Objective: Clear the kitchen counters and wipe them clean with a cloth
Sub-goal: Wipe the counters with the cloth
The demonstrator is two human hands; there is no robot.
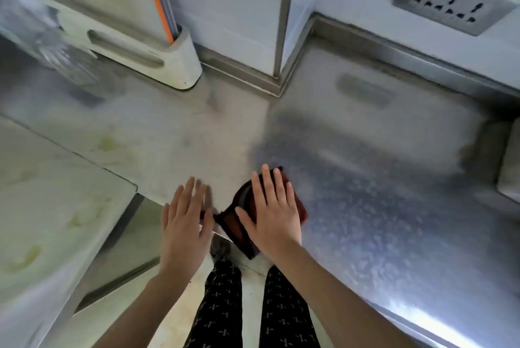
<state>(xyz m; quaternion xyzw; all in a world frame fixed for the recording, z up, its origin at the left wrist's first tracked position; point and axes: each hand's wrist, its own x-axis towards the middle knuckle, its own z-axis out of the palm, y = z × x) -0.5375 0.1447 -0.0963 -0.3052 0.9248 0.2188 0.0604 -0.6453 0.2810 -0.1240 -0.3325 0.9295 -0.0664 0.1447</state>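
Note:
A dark red cloth [298, 207] lies at the inner corner of the L-shaped steel counter [380, 178], partly hanging over the front edge. My right hand [271, 215] lies flat on top of the cloth, fingers spread and pressing it down. My left hand [184, 223] rests flat beside it on the counter edge, fingers apart, its thumb side touching the cloth's left corner. The counter surface right of the cloth looks wet and mottled; the part to the left is dull with faint yellowish stains [108, 143].
A white holder [157, 57] with upright cutting boards stands at the back left, beside a clear plastic container [42, 35]. A wall socket [453, 7] sits back right. A white board or appliance top [50, 201] lies left. A pale object [510, 167] sits at the right edge.

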